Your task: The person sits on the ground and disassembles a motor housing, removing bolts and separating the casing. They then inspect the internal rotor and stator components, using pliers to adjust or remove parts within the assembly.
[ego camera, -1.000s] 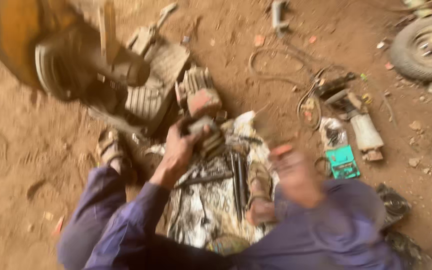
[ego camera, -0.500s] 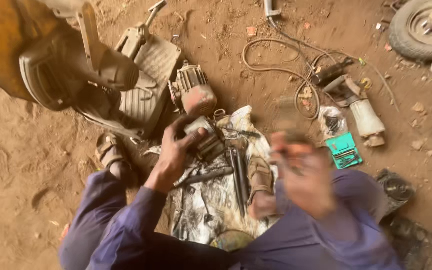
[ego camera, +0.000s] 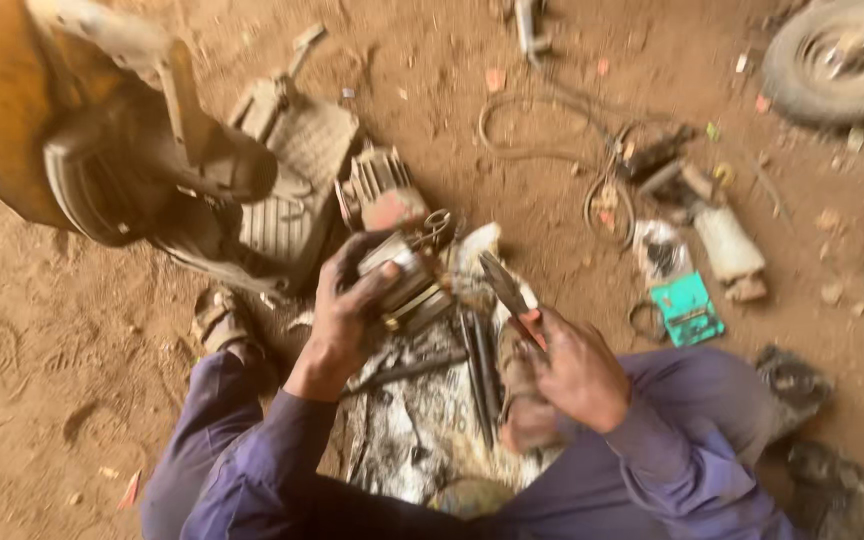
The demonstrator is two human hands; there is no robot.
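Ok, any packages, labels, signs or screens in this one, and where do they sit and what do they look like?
Teal flat packet: on the dirt right of the right hand, rectangular, with dark shapes on its face.
Clear plastic bag: just above the teal packet, crumpled, dark contents.
Printed sheet: spread under the tools between the knees, pale and creased, with dark print.
No signs or screens show.

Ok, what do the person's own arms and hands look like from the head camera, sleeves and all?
Both arms wear long purple sleeves of loose, creased cloth reaching to the wrists. The left hand and right hand are bare: no gloves, and no rings, watch or bands that I can make out. Both look smudged with grime. The trousers are the same purple cloth.
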